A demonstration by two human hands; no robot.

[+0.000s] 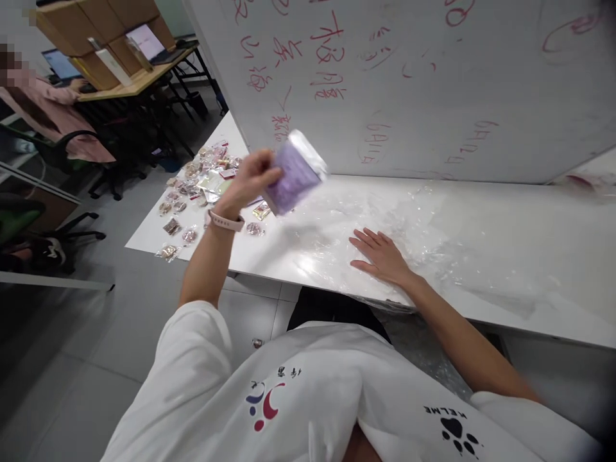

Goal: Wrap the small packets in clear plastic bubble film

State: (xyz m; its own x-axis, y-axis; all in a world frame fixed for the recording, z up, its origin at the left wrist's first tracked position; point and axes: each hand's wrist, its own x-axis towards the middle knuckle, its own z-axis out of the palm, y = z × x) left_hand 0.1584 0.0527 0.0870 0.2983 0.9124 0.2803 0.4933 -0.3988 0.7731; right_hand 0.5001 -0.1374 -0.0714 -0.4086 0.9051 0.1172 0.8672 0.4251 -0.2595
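Observation:
Pinched between the thumb and fingers of my left hand (256, 174) is a purple packet (296, 176) with a silvery-white top edge. It is held above the table and a little blurred, so its print cannot be read. My right hand (381, 256) lies flat with its fingers spread on a clear plastic sheet (332, 247). This wrinkled sheet stretches over the white table (553, 256) and hangs past its front edge. Behind and beneath my left hand, several small wrapped packets (190, 235) are strewn over the table's left end.
A whiteboard (409, 96) with red handwriting stands along the table's back edge. At the far left a person in pink (86, 128) sits at a wooden desk (139, 83) with laptops and cardboard boxes. A small wrapped item (258, 343) lies on the floor near me.

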